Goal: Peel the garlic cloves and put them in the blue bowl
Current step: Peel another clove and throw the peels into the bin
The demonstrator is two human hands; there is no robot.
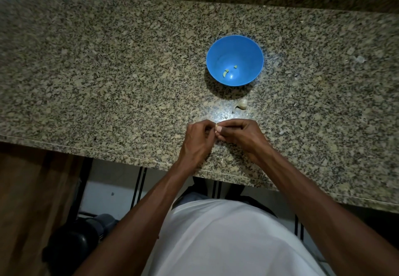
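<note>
You worked over a worktop of speckled granite, polished smooth, its grey, tan and black grains showing a glossy sheen where light pooled just ahead of your hands. The blue bowl looked like plastic, smooth and faintly glossy inside, with a small bright highlight near its bottom. The garlic bulb piece beside it wore a dry, papery, matt whitish skin. Your shirt was plain white cloth, soft and matt. At the far left, a brown panel looked like wood with a dull finish.
</note>
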